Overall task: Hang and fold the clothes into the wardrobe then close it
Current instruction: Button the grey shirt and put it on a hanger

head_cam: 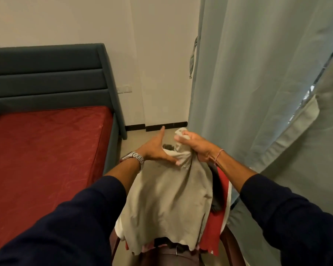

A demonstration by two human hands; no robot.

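A beige garment (167, 204) hangs in front of me over a pile of clothes on a chair. My right hand (195, 145) grips its bunched top edge and lifts it. My left hand (159, 150) has straight fingers; its thumb presses the cloth just left of the right hand and its index finger points away. Under the beige garment lie a red garment (212, 233), a dark one (216, 198) and a white one (120, 223). No wardrobe is in view.
A bed with a red mattress (42, 160) and a dark teal headboard (46, 77) fills the left. Pale grey-blue curtains (258, 83) hang on the right. Bare floor (140, 139) lies between the bed and the curtain. The chair's dark frame (230, 244) shows at the bottom.
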